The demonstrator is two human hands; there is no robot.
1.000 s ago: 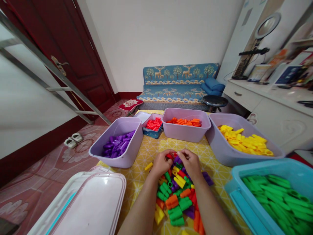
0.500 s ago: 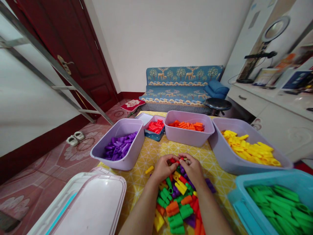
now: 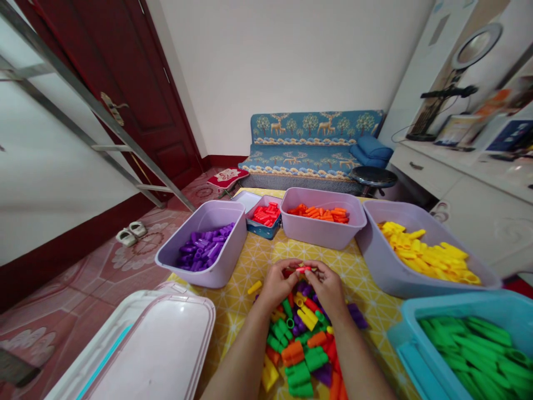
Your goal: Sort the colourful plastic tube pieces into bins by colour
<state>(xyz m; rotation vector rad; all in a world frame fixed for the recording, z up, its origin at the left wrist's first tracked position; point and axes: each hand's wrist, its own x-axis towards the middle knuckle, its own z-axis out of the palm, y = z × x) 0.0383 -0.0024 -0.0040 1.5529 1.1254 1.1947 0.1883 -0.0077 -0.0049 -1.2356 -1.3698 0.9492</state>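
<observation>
A small red plastic piece (image 3: pixel 303 269) is pinched between the fingertips of my left hand (image 3: pixel 280 283) and my right hand (image 3: pixel 327 282), above the far end of a mixed pile. Both hands are closed and nearly meet; my fingers cover part of the piece. Beneath my wrists and forearms spreads the pile of green pieces (image 3: pixel 300 378), yellow pieces (image 3: pixel 307 318), orange pieces (image 3: pixel 293 352) and purple pieces (image 3: pixel 357 315). One lone yellow piece (image 3: pixel 254 287) lies left of my left hand.
Around the yellow tablecloth (image 3: pixel 233 311) stand a bin of purple pieces (image 3: pixel 241 244), a small box of red pieces (image 3: pixel 261 230), bins of orange (image 3: pixel 320 236) and yellow pieces (image 3: pixel 387 278), and a turquoise bin of green pieces (image 3: pixel 420 311). Stacked lids (image 3: pixel 166 344) lie at left.
My fingertips have turned the red piece, which now lies crosswise and shows more plainly between both hands. The view has shifted slightly; the bins and the pile are unchanged.
</observation>
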